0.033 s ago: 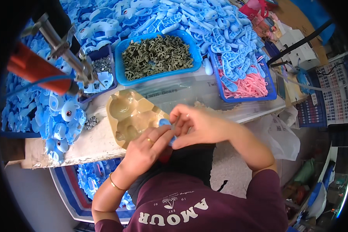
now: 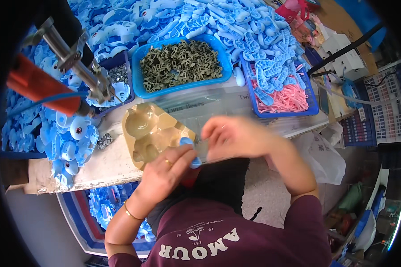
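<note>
My left hand is closed round a small blue plastic piece, whose rounded ends show past the fingers; its middle is hidden. The hand rests against the near right edge of a tan moulded tray with rounded hollows. My right hand is just to the right, apart from the piece and blurred by motion. Its fingers look bent, but whether anything is between them cannot be made out.
Behind the tray stand a blue tub of metal-coloured clips and a blue basket of pink parts and blue shells. Blue moulded parts heap at the back. A screwdriver-like tool with an orange body hangs at left, above small screws.
My right hand has drawn away to the right from the blue piece. My left hand has shifted slightly down and left, still gripping it, and more of the piece shows.
</note>
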Demonstrator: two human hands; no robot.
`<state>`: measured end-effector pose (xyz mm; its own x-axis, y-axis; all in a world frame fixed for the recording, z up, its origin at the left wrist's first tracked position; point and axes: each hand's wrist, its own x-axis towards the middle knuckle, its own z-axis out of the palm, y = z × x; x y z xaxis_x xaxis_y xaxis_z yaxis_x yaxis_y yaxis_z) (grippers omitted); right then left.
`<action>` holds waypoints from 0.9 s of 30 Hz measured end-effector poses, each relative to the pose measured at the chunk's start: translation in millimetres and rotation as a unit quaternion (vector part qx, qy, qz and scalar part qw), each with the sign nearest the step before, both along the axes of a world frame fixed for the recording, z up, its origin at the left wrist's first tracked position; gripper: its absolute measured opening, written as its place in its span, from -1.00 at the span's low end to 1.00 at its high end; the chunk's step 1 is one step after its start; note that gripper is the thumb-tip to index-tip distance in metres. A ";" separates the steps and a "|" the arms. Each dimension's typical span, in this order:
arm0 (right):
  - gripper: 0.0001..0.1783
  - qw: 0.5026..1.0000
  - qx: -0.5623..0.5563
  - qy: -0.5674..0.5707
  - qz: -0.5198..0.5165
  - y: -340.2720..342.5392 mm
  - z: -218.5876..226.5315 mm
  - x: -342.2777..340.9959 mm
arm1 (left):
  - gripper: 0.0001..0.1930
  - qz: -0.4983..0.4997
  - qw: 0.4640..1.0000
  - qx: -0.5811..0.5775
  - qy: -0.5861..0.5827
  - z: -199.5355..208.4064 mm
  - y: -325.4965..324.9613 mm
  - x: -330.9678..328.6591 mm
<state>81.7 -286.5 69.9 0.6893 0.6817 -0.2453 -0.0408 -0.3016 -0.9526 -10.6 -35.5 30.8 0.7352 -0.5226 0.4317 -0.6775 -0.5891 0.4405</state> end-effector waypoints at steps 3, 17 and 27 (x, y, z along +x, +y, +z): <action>-0.73 0.921 -0.150 -0.291 -0.212 -53.3 -5.8 52.7 | -0.47 0.044 0.999 -0.013 0.012 -2.4 20.3 -9.2; -0.59 0.850 -0.173 -0.490 -0.086 -39.4 15.2 49.0 | -0.58 0.117 0.989 0.087 0.019 -22.6 56.9 -34.6; -0.54 0.813 -0.142 -0.525 0.206 59.4 -33.7 -29.3 | -0.71 0.137 0.989 0.048 0.005 -28.7 57.4 -26.9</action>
<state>52.4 -227.1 36.2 0.3467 0.9269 0.1438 0.9112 -0.2964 -0.2861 -37.5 21.8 2.1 0.8588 -0.3416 0.3819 -0.4828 -0.7890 0.3800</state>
